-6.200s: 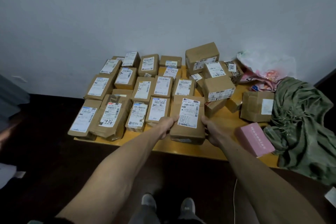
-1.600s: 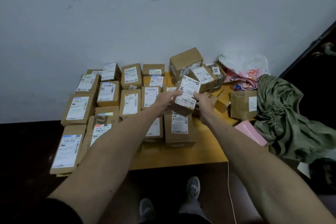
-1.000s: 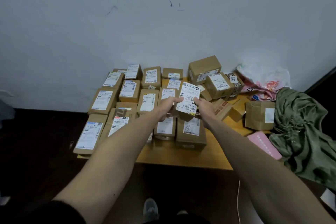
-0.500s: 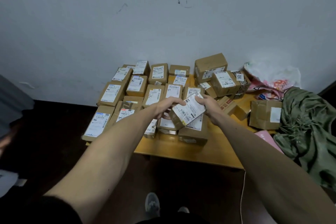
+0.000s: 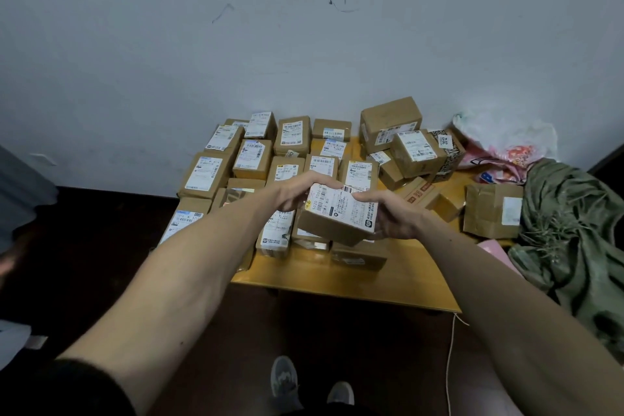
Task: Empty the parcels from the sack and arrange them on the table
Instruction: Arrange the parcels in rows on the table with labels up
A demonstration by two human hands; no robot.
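Observation:
A small brown cardboard parcel (image 5: 341,216) with a white shipping label is held above the front row of parcels. My left hand (image 5: 297,191) grips its left end and my right hand (image 5: 393,216) grips its right end. It is tilted, label up. Beneath it, several labelled brown parcels (image 5: 253,159) lie in rows on the yellow wooden table (image 5: 354,277). An unsorted heap of boxes (image 5: 413,149) sits at the back right. The green sack (image 5: 574,240) lies crumpled on the table's right end.
A larger brown box (image 5: 491,209) stands beside the sack. A pink box (image 5: 496,252) peeks out at the sack's edge. A white and pink plastic bag (image 5: 503,142) lies against the wall. Bare tabletop shows along the front right. My shoes (image 5: 310,385) stand on the dark floor.
Both hands took a parcel from the back heap, brought it toward me and turned it, so its label now lies crosswise. The earlier large parcel rests in the front row.

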